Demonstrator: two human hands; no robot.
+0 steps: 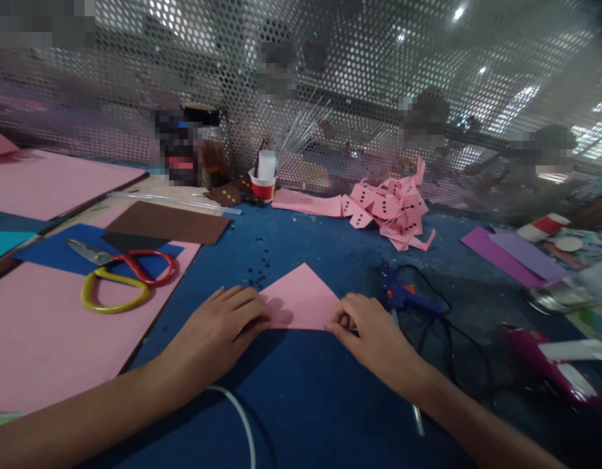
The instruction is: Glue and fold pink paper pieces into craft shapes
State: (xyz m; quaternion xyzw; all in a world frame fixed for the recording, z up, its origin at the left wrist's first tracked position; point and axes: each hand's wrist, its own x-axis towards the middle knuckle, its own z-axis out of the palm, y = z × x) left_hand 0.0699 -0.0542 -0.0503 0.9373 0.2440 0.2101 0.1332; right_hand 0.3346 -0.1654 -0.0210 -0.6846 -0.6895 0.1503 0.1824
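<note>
A pink sheet of paper [303,299], folded into a triangle, lies on the blue table with its point away from me. At its left corner, my left hand [232,322] presses down with fingers curled together over the edge. The right corner is pinched between the thumb and fingers of my right hand [362,322]. Just beyond my right hand lies a blue glue gun [406,293] with its dark cord. Scissors [128,277] with red and yellow handles rest on coloured paper to the left. Small black paper bits [258,270] are scattered behind my left hand.
Folded pink pieces with black marks [389,205] are heaped at the back. A paper cup [263,185] stands before the perforated metal screen [350,117]. Brown paper [169,221] lies left, purple sheets [506,257] and a magenta tool [552,365] right. A white cable [242,420] runs in front.
</note>
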